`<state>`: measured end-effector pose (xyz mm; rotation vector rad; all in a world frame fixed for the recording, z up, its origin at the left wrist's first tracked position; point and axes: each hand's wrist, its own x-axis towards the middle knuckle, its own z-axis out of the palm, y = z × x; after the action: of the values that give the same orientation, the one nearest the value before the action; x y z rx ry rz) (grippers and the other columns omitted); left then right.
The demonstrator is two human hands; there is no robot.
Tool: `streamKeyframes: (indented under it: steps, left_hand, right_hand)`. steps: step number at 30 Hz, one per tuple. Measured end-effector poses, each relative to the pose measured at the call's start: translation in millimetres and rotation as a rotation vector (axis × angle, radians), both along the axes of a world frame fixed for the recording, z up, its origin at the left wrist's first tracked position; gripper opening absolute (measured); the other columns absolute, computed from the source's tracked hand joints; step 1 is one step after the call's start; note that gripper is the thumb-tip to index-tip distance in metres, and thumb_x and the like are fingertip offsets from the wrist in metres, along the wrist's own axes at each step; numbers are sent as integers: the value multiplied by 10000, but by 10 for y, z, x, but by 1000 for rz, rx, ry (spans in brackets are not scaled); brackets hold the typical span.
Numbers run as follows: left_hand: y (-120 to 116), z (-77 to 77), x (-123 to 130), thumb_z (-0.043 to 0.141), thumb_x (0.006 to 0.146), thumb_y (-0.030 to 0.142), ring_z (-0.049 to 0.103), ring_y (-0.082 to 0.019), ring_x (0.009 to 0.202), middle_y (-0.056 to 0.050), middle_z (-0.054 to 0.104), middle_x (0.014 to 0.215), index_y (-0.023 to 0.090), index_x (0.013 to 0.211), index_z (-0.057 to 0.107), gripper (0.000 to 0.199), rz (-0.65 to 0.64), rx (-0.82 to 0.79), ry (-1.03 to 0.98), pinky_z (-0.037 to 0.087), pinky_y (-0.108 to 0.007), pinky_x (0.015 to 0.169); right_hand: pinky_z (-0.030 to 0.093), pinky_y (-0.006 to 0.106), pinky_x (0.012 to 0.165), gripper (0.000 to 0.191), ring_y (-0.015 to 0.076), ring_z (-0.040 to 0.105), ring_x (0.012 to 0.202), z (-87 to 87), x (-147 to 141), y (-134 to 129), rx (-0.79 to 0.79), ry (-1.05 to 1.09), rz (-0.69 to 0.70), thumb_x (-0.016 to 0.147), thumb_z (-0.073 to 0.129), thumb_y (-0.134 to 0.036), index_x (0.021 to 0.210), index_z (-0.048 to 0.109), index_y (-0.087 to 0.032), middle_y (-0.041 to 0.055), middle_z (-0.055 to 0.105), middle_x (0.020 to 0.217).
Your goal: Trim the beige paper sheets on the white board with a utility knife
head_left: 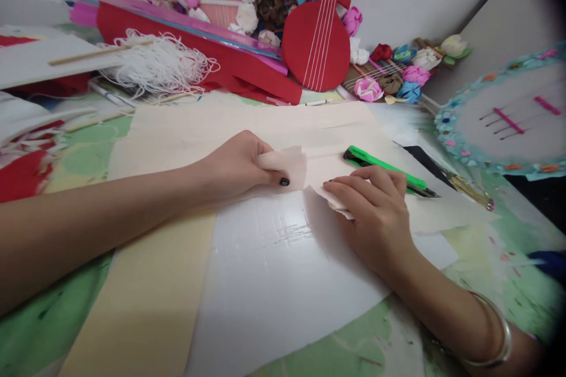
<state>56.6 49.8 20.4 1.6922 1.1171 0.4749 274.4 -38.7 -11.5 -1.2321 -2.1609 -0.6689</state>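
Pale cream paper [177, 123] lies across the work surface, over a glossy white sheet [265, 288] with cut marks. My left hand [239, 168], thumb nail dark, is closed on a curled piece of pale paper [292, 165]. To its right, my right hand [375, 212] pinches a crumpled edge of pale paper [338, 203]; a bracelet circles that wrist. Just beyond the right fingers lies a green box cutter [384, 168]. Whether both hands hold the same piece cannot be made out.
Scissors [464, 182] lie at the right. White string [154, 65] and red material [247, 79] are heaped behind. A red instrument-shaped craft [316, 41] leans at the back, beside paper flowers [369, 88]. A round decorated board [508, 112] stands right.
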Motion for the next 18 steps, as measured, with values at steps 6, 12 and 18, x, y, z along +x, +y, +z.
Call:
streamKeyframes:
  steps: [6, 12, 18]
  left_hand:
    - [-15, 38, -10, 713, 691, 248, 351, -48, 451, 31, 460, 508, 98, 615, 623, 190, -7, -16, 25, 218, -172, 418]
    - [-24, 46, -6, 723, 665, 253, 347, -57, 465, 27, 455, 516, 100, 584, 596, 214, 2, -26, 14, 219, -184, 424]
    - [-24, 37, 2, 726, 650, 262, 359, -58, 467, 29, 466, 519, 111, 592, 610, 199, 5, -54, -12, 229, -184, 433]
  right_hand:
    - [346, 408, 765, 295, 231, 603, 836, 8, -9, -2, 19, 12, 2, 744, 570, 87, 880, 664, -157, 30, 752, 851]
    - [360, 415, 766, 269, 233, 604, 835, 12, -11, -6, 28, 17, -1, 766, 588, 53, 896, 658, -172, 28, 754, 862]
    - [367, 414, 774, 292, 235, 612, 841, 11, -3, -8, 40, 21, 3, 746, 594, 64, 906, 652, -174, 26, 752, 867]
